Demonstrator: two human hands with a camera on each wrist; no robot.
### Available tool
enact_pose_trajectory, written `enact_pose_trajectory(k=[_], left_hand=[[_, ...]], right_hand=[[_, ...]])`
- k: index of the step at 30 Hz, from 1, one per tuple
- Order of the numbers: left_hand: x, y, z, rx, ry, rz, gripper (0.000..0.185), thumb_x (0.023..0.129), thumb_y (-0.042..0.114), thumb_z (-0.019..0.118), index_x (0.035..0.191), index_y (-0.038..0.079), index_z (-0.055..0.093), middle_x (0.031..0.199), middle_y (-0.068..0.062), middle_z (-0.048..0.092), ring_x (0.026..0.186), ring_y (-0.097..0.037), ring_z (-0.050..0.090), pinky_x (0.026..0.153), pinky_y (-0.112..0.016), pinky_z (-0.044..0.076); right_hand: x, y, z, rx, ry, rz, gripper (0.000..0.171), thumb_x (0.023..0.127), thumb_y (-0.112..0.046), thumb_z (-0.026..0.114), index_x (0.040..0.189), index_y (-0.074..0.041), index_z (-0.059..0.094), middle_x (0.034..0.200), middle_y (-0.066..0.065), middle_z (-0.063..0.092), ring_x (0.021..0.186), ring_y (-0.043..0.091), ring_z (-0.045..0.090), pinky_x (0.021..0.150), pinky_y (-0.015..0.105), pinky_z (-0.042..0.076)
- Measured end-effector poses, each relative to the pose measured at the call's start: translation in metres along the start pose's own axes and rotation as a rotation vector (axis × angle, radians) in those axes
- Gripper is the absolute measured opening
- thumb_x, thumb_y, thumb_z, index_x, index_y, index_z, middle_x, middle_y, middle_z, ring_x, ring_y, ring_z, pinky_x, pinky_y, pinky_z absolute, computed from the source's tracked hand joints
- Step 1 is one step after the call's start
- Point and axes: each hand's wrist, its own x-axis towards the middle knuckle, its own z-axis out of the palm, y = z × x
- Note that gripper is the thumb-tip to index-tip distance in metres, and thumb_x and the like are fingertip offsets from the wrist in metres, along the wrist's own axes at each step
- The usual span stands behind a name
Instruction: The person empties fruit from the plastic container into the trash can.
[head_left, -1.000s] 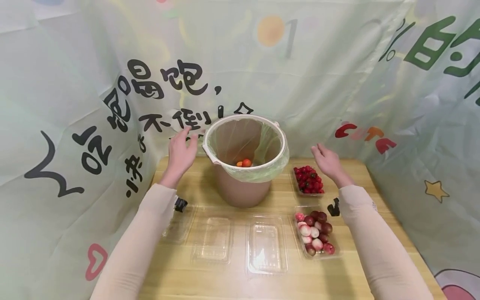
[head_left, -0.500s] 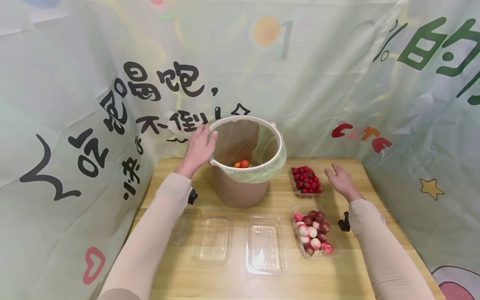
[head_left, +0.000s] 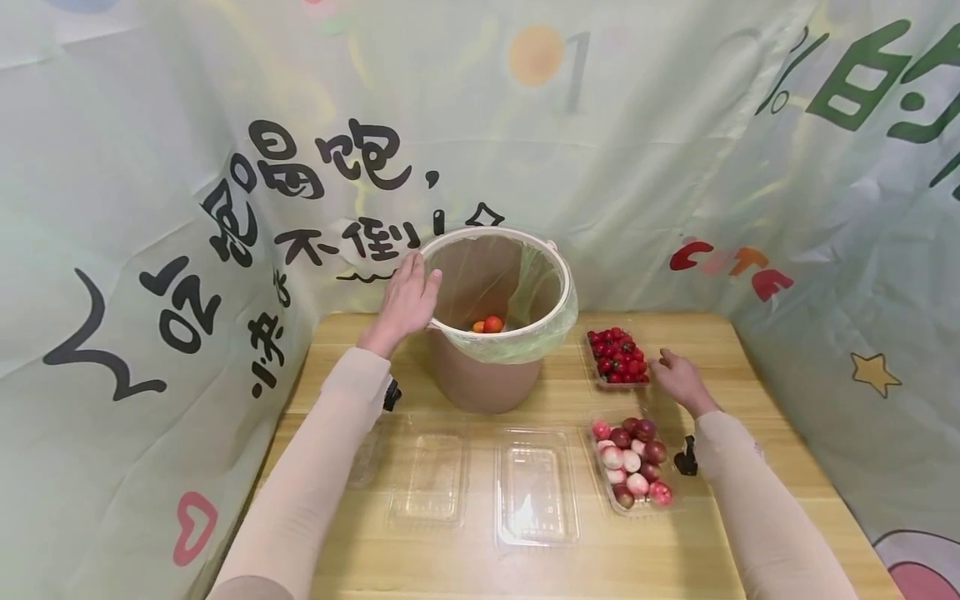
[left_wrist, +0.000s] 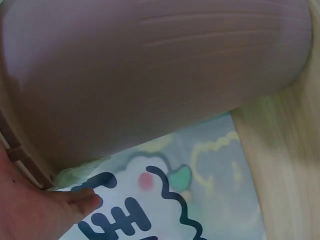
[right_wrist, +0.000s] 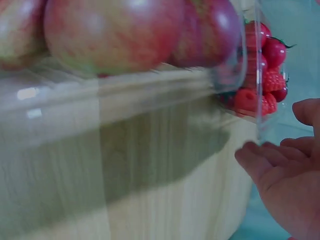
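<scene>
My left hand [head_left: 408, 300] grips the left rim of a brown bucket [head_left: 483, 385], thumb towards the inside and fingers outside. Its pale rim is lined with a thin green plastic bag [head_left: 517, 348]. Down inside lie a round red-orange fruit [head_left: 492, 324] and a smaller orange one. My right hand [head_left: 682, 382] is at the right side of a clear box of small red fruits [head_left: 617, 357], raspberries among them. In the right wrist view, its fingers [right_wrist: 255, 161] are extended beside the box's wall, thumb apart, palm bare.
A clear box of dark red and pink-white round fruits [head_left: 632, 462] stands nearer me. Left of it lie clear plastic trays [head_left: 536, 533] on the wooden table [head_left: 420, 567]. Printed cloth [head_left: 630, 167] walls the table's back and sides.
My left hand has moved right, from beside the bucket onto its rim. My right hand has shifted right and lower, down to the side of the red fruit box.
</scene>
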Motion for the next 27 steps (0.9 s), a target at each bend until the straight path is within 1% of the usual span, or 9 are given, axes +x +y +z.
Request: enact_pose_trajectory(k=[3,5,10,14,18,21,24,27], left_hand=[[-0.001,-0.001,0.002,-0.031,0.016,-0.004,0.070,0.114,0.039,0.026,0.164,-0.009,0.016,0.175,-0.026,0.011,0.161,-0.047,0.018,0.134,-0.055,0.013],[-0.001,-0.002,0.003,-0.045,0.023,-0.008,0.070,0.114,0.039,0.027,0.164,-0.008,0.016,0.175,-0.025,0.011,0.160,-0.048,0.020,0.134,-0.055,0.014],[0.000,-0.003,0.005,-0.040,0.034,-0.005,0.071,0.113,0.040,0.027,0.165,-0.007,0.016,0.176,-0.024,0.012,0.158,-0.048,0.023,0.133,-0.055,0.015],[0.000,-0.004,0.004,-0.014,0.040,-0.006,0.070,0.113,0.041,0.027,0.165,-0.006,0.017,0.176,-0.022,0.014,0.157,-0.048,0.027,0.132,-0.058,0.018],[0.000,-0.004,0.003,0.015,0.033,-0.010,0.072,0.112,0.043,0.026,0.165,-0.006,0.018,0.176,-0.022,0.014,0.156,-0.049,0.028,0.130,-0.061,0.020],[-0.001,-0.003,0.002,0.046,0.017,-0.010,0.073,0.112,0.044,0.026,0.165,-0.006,0.017,0.176,-0.022,0.014,0.156,-0.049,0.027,0.129,-0.063,0.021],[-0.002,-0.003,0.002,0.078,0.008,-0.008,0.074,0.112,0.044,0.027,0.165,-0.006,0.018,0.176,-0.022,0.014,0.156,-0.050,0.028,0.128,-0.065,0.023],[0.000,-0.004,0.003,0.105,0.005,-0.007,0.074,0.112,0.045,0.025,0.165,-0.005,0.017,0.176,-0.021,0.014,0.154,-0.050,0.030,0.127,-0.066,0.025]], right_hand=[[0.002,0.004,0.007,0.015,0.038,-0.016,0.066,0.112,-0.025,0.038,0.155,0.022,0.022,0.147,0.046,0.045,0.136,0.059,0.050,0.114,0.064,0.045],[0.003,0.006,0.010,0.023,0.063,-0.021,0.063,0.110,-0.020,0.041,0.153,0.024,0.026,0.143,0.045,0.049,0.132,0.058,0.054,0.111,0.062,0.049],[0.006,0.012,0.017,0.053,0.092,-0.004,0.057,0.108,-0.013,0.047,0.149,0.024,0.034,0.139,0.044,0.052,0.129,0.057,0.057,0.106,0.061,0.052],[0.009,0.016,0.021,0.052,0.108,0.020,0.054,0.107,-0.013,0.047,0.148,0.022,0.040,0.137,0.043,0.056,0.129,0.055,0.059,0.103,0.059,0.055],[0.010,0.016,0.024,0.072,0.131,0.060,0.052,0.107,-0.015,0.045,0.147,0.018,0.045,0.138,0.042,0.056,0.128,0.053,0.060,0.099,0.052,0.057],[0.010,0.016,0.027,0.106,0.132,0.091,0.052,0.107,-0.016,0.042,0.148,0.016,0.046,0.142,0.042,0.054,0.129,0.052,0.058,0.101,0.052,0.055],[0.010,0.015,0.030,0.138,0.132,0.113,0.052,0.108,-0.016,0.041,0.148,0.016,0.046,0.147,0.041,0.050,0.135,0.052,0.054,0.107,0.056,0.051],[0.010,0.012,0.031,0.162,0.136,0.133,0.051,0.108,-0.015,0.042,0.148,0.016,0.047,0.150,0.040,0.048,0.139,0.051,0.050,0.113,0.057,0.047]])
